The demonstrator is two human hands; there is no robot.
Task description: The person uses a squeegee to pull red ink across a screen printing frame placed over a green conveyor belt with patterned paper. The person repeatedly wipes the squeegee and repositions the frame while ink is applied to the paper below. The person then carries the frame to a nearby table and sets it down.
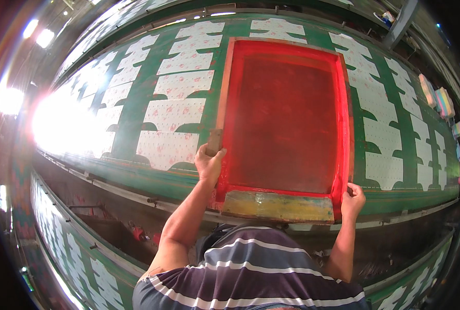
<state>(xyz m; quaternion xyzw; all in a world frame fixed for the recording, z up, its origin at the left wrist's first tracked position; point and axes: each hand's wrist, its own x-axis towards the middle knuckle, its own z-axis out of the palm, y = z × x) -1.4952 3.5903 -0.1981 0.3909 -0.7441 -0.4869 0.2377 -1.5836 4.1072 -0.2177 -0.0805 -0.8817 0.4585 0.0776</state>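
Observation:
In front of me a large screen printing frame [287, 124], its mesh dark red and its inner borders bright red, lies over the green printing table. My left hand [208, 163] is closed at the frame's left side, around a brownish wooden block [215, 140] that sits against the edge. Whether the block is fixed to the frame I cannot tell. At the lower right corner my right hand [353, 200] pinches the frame's side edge with bent fingers. A yellow-grey stained strip [279, 206] runs along the frame's near end.
Rows of white fabric pieces with pink-red prints [170, 111] lie left of the frame on the green table [132, 116]. Paler cut pieces [384, 139] lie to its right. Rails [137, 194] edge the table. A grey post [399, 26] stands at the far right. Bright light glares at left.

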